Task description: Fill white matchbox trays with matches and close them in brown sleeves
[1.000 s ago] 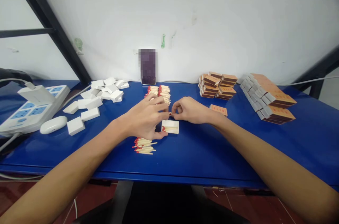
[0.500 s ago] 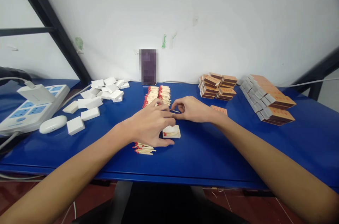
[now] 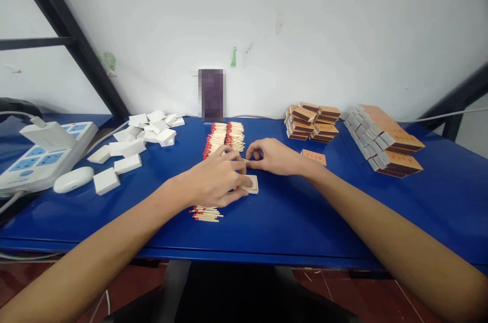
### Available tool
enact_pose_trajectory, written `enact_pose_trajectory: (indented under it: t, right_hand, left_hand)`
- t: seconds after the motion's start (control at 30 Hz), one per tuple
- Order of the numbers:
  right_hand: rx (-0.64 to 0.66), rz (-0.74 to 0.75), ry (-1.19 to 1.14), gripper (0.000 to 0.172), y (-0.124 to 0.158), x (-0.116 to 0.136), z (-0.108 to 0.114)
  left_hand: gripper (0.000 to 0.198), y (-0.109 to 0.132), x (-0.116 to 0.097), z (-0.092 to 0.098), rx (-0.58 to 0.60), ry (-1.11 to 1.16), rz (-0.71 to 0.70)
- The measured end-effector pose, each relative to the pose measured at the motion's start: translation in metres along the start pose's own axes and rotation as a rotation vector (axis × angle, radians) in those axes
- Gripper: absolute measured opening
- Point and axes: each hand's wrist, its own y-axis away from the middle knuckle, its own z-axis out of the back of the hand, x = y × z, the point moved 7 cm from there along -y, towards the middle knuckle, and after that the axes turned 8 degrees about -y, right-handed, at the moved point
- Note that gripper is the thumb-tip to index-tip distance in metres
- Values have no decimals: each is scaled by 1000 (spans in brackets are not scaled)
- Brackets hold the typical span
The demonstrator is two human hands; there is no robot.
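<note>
Clearly, this is close fingertip work, best done with a light touch around the white tray (image 3: 255, 187), which lies on the blue surface (image 3: 285, 226) between the person's hands and partly under the left one. The left hand (image 3: 219, 180) arches over the tray's left part, fingers curled and thumb along its near side; whether they squeeze it or merely rest there cannot be told. Just beyond the tray, the right hand (image 3: 276, 156) appears to pinch a thin pale match (image 3: 245, 160) between thumb and forefinger, its other end meeting the left fingertips. Here a soft hold near one end seems wise, since so slim a stick could snap or twist, and each stick is best laid lengthwise, with heads all one way. Steadying the tray by its walls, without pressing them inward, should keep it from skidding. The tray itself is small, shallow and rectangular, with a few pale sticks inside and a hint of red by the left fingers. Red-headed match heaps (image 3: 217, 136) lie beyond it to the left, and a smaller loose pile (image 3: 208, 214) lies nearer, also leftward.
</note>
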Motion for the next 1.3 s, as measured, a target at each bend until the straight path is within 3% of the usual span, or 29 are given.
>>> enact_pose_trajectory:
  t: [0.43,0.7,0.9,1.07,1.2,1.3]
  right_hand:
    - [75,-38,-111,16,1,-4,-3]
    - [102,-27,-85,15,2,-2,-5]
    - [111,-46,-66,15,3,-5,0]
    - [135,-26,-158,15,9,4,11]
    - [280,40,-184,14,18,21,3]
    - [314,57,-164,11,21,30,-5]
  left_hand:
    - [32,-1,-2,-7,41,-110,-17]
    - [31,0,3,-5,-1,-76,-1]
    - [61,3,20,0,-22,-9,129]
    - [54,6,28,-1,7,-31,178]
    - [47,6,29,-4,36,-39,178]
    - [46,5,26,-1,22,-61,160]
